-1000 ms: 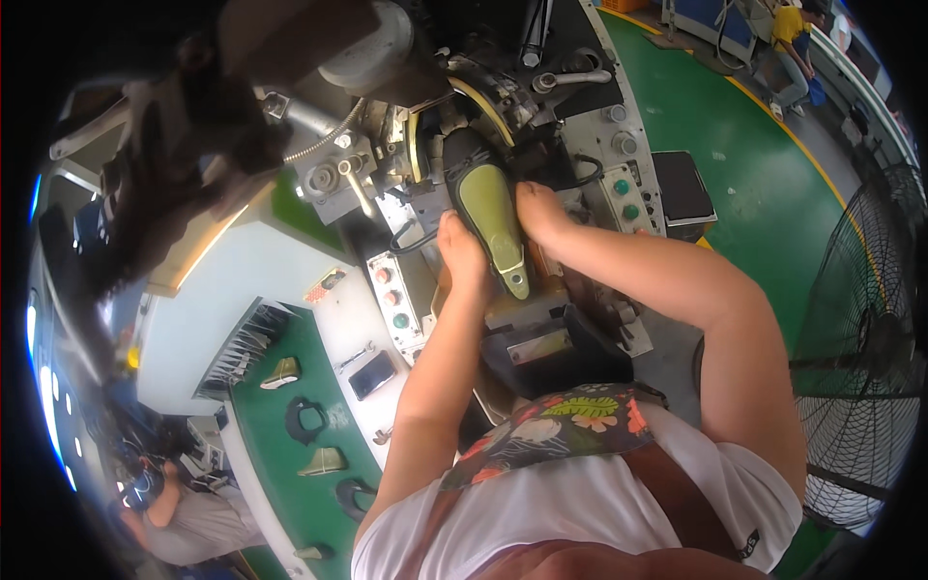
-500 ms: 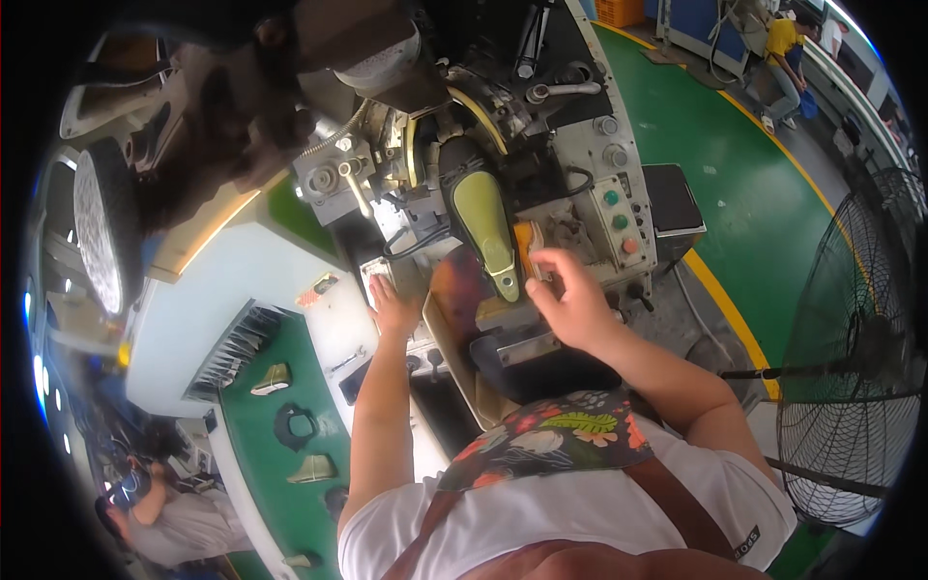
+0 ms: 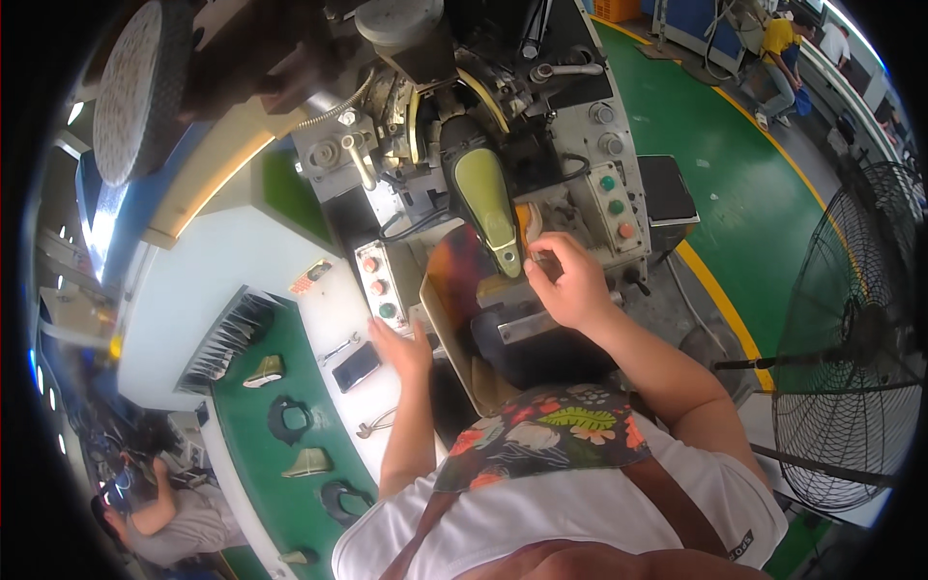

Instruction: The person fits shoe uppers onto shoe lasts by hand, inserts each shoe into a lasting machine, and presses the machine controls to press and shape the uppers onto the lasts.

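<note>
An olive-green shoe last (image 3: pixel 486 198) lies sole side up in the metal machine (image 3: pixel 416 145), with the holed, narrow end toward me. Just right of that end is my right hand (image 3: pixel 575 285), loosely curled, thumb and index finger apart and no object visible between them. Whether its fingertips touch the last is hard to tell. My left hand (image 3: pixel 404 350) holds nothing; its fingers are spread below a small button panel (image 3: pixel 378 285) with red and green buttons. An orange piece (image 3: pixel 523 220) shows beside the last.
On the left, a green belt (image 3: pixel 256 416) carries olive shoe uppers (image 3: pixel 307 462) and dark rings (image 3: pixel 290 419). A phone (image 3: pixel 357 367) and wrenches (image 3: pixel 377 423) lie on the white ledge. Another button panel (image 3: pixel 617 208) is at right, beyond it a caged fan (image 3: pixel 851 338). People work farther off.
My left hand has moved down toward me, off the left panel, uncovering its buttons. My right hand stays beside the last, its fingers slightly more curled. The view has shifted a little.
</note>
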Available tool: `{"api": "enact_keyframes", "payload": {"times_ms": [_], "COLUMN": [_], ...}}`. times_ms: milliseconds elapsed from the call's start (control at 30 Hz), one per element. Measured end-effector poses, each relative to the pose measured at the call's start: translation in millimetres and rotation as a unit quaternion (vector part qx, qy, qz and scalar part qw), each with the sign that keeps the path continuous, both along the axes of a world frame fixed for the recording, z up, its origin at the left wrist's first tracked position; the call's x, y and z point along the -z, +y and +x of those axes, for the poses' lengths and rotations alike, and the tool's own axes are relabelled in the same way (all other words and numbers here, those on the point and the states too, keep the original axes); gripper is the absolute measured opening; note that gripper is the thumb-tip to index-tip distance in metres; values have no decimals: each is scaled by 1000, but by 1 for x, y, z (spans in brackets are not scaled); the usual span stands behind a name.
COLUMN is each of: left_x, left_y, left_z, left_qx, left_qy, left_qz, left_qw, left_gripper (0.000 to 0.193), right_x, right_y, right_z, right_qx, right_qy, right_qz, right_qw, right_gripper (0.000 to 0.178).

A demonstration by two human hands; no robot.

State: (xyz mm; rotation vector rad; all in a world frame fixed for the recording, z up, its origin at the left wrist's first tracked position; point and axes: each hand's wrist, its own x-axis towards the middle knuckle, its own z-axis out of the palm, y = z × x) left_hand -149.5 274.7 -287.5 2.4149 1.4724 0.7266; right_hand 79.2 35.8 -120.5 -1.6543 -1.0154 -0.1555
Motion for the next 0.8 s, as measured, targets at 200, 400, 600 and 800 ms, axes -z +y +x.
{"api": "enact_keyframes", "payload": {"times_ms": [200,400,600,800], "left_x": [-15,-8,-32,46], "left_y": [-71,-68,-90,-156], "left_z": [-46,-65,-57,-17], "left_qx": [-58,-57,98,141], "left_qy": [161,132,7,-134], "left_qz": [-132,0,-86,-425], "left_qw": [976,990,991,884], "left_gripper": [93,93,65,45], "right_x": [3,0,6,7], "right_y": [1,4,6,-2], "right_z": [-1,-6,-3,1], "right_qx": [-4,-21,-9,-1], "right_qy": [18,44,22,20], "right_qz": [8,25,31,18], "right_qw": [1000,998,999,1000], "right_gripper": [16,14,12,10]}}
